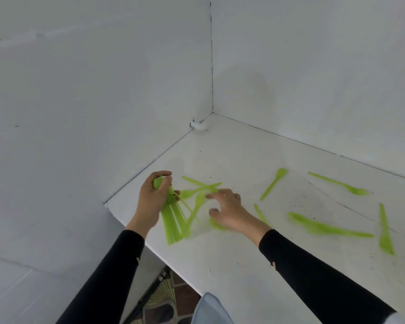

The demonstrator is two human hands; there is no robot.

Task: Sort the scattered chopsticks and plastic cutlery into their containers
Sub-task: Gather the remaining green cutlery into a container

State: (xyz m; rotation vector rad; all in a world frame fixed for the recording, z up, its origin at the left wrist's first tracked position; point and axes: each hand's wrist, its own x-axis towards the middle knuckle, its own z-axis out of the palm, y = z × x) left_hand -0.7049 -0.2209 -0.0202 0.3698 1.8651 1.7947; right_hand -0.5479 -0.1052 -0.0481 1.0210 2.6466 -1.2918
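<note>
We see the left hand curled around a bundle of green plastic cutlery, gripping it near the top so the long handles fan out downward over the white table. The right hand is spread wide just beside it, fingers apart and slightly bent, holding nothing. Motion blur keeps us from telling whether its fingertips touch the loose green pieces crossed over one another between the two hands. Another green piece shows under its palm. Both arms wear black sleeves.

Further right, more cutlery lies scattered on the tabletop, each piece well apart from the others: a spoon, a fork near the back wall, a blurred long piece and a knife near the right edge. White walls meet in the corner behind, where a small white bracket sits.
</note>
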